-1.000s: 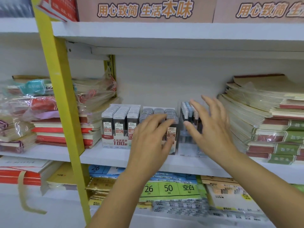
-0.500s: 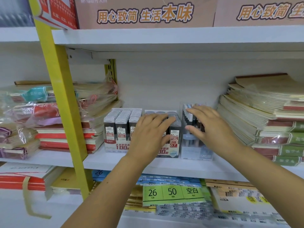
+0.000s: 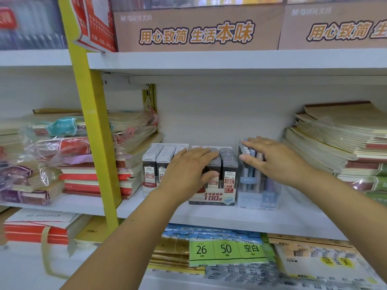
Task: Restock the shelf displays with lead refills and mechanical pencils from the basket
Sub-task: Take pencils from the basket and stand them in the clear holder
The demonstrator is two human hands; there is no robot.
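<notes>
Two display boxes of dark lead refill cases stand side by side on the white middle shelf (image 3: 209,216): a 0.5 box (image 3: 155,164) on the left and a 0.7 HB box (image 3: 228,176) beside it. A clear box of mechanical pencils (image 3: 254,185) stands just right of them. My left hand (image 3: 188,168) lies flat on top of the refill cases, fingers straight, thumb over the front of the 0.7 box. My right hand (image 3: 270,158) rests with straight fingers on the pencil tops. No basket is in view.
Stacks of wrapped notebooks (image 3: 69,155) fill the shelf's left side behind a yellow upright (image 3: 98,143). A tall pile of beige notebooks (image 3: 343,143) sits at the right. Cardboard boxes (image 3: 196,28) stand on the shelf above; labelled paper packs (image 3: 226,250) lie below.
Both hands have lowered onto the displays: the left settled flat on the refill cases, the right came down from a raised spread onto the pencil tops. The view moved closer and tilted up.
</notes>
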